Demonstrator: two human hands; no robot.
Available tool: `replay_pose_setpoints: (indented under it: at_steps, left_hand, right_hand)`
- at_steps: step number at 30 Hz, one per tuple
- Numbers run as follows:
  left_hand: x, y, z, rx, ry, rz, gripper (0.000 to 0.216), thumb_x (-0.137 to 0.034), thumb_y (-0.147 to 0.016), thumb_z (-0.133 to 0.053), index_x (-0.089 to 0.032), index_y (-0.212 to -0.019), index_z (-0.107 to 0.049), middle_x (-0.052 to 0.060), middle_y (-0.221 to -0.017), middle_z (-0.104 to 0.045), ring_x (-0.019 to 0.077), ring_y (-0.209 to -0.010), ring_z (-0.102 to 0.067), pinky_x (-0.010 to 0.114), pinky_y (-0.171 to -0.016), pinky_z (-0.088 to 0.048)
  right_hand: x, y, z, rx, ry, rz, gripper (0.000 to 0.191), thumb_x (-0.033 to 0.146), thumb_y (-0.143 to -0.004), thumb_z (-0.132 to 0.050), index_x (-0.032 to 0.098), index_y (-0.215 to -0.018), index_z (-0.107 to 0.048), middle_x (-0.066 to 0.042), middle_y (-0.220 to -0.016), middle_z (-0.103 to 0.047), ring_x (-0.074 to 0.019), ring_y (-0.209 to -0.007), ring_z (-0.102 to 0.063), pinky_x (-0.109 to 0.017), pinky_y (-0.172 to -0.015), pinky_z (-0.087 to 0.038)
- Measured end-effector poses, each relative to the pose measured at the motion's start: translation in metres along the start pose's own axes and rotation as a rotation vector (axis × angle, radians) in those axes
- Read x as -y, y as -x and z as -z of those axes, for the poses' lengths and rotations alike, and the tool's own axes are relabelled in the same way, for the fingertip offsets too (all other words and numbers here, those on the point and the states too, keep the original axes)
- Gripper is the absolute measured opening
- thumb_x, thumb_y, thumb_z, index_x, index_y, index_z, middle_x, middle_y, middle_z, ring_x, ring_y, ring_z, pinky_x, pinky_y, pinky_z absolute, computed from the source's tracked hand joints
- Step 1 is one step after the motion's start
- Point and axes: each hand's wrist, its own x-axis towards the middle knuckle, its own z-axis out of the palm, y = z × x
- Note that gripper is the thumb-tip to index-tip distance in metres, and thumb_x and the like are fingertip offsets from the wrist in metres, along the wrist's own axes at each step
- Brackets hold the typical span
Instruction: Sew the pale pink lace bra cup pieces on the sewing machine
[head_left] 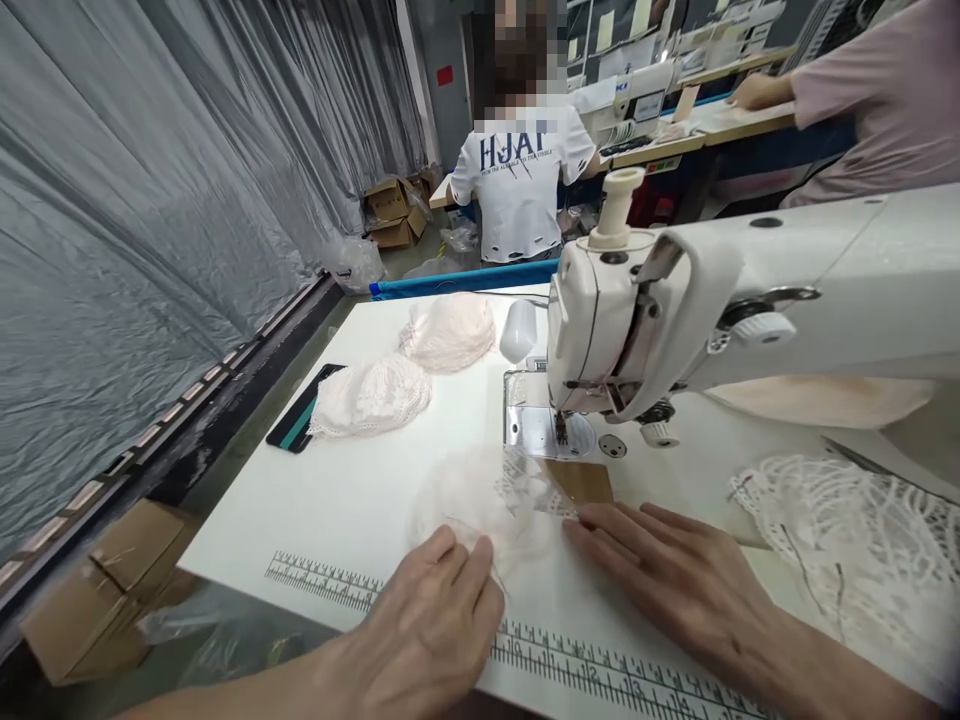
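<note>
A pale, sheer piece of fabric with a lace part (480, 495) lies on the white sewing table (352, 490), just in front of the sewing machine's needle area. My left hand (442, 610) pinches its near edge between thumb and fingers. Flat on the table to the right is my right hand (667, 570), its fingers stretched out and the tips touching the lace's right end. The white sewing machine (607, 320) stands beyond my hands, its presser foot (561, 428) over the metal plate; the fabric is not under the foot.
Two pale lace cup pieces, one nearer (371, 395) and one farther (450, 330), lie at the left back. White lace strips (847, 540) are heaped at the right. A printed ruler scale (585, 670) runs along the front edge. Two people sit at machines ahead.
</note>
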Motion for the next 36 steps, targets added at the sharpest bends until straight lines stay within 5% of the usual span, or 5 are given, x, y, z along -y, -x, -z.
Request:
replay_pose_setpoints:
  at_steps: [4, 10, 13, 17, 36]
  left_hand:
    - [0.011, -0.012, 0.016, 0.123, 0.223, 0.074, 0.008, -0.010, -0.080, -0.051, -0.016, -0.085, -0.054, 0.004, -0.086, -0.064, 0.0157, -0.066, -0.053, 0.032, -0.068, -0.040]
    - [0.039, -0.081, 0.001, 0.094, 0.492, -0.031, 0.058, 0.008, -0.079, -0.039, -0.022, -0.128, -0.039, 0.001, -0.115, -0.061, 0.0162, -0.118, -0.045, 0.035, -0.089, -0.036]
    - [0.055, -0.095, -0.015, 0.202, 0.620, -0.039, 0.042, -0.012, -0.087, -0.052, -0.026, -0.126, -0.045, -0.002, -0.095, -0.067, 0.0167, -0.106, -0.052, 0.035, -0.086, -0.037]
    - [0.069, -0.086, -0.026, 0.124, 0.693, 0.182, 0.022, -0.032, -0.084, -0.060, -0.024, -0.105, -0.062, -0.001, -0.082, -0.064, 0.0166, -0.089, -0.056, 0.038, -0.087, -0.038]
    - [0.064, -0.085, -0.042, 0.071, 0.670, 0.390, 0.023, -0.030, -0.083, -0.062, -0.018, -0.103, -0.063, -0.004, -0.074, -0.060, 0.0113, -0.067, -0.054, 0.031, -0.071, -0.039]
  right_hand:
    - [-0.001, -0.005, 0.005, -0.010, -0.021, 0.046, 0.035, 0.001, -0.089, -0.026, 0.016, -0.099, -0.056, -0.007, -0.084, -0.067, -0.0152, -0.065, -0.062, -0.027, -0.055, -0.052]
    - [-0.002, -0.006, 0.006, -0.041, -0.036, 0.069, 0.029, 0.002, -0.089, -0.032, 0.013, -0.103, -0.054, -0.007, -0.081, -0.066, -0.0162, -0.071, -0.063, -0.027, -0.058, -0.052]
    - [-0.004, -0.005, 0.008, -0.018, -0.052, 0.084, 0.030, 0.000, -0.088, -0.031, 0.013, -0.105, -0.054, -0.007, -0.082, -0.066, -0.0163, -0.071, -0.063, -0.028, -0.059, -0.052]
    - [-0.008, -0.003, 0.007, 0.011, -0.058, 0.059, 0.028, 0.002, -0.090, -0.032, 0.012, -0.105, -0.054, -0.007, -0.081, -0.066, -0.0159, -0.065, -0.061, -0.029, -0.054, -0.050]
    - [-0.015, 0.010, -0.011, 0.081, -0.097, -0.090, 0.028, 0.005, -0.091, -0.034, 0.017, -0.104, -0.055, -0.007, -0.094, -0.065, -0.0139, -0.066, -0.060, -0.026, -0.051, -0.047]
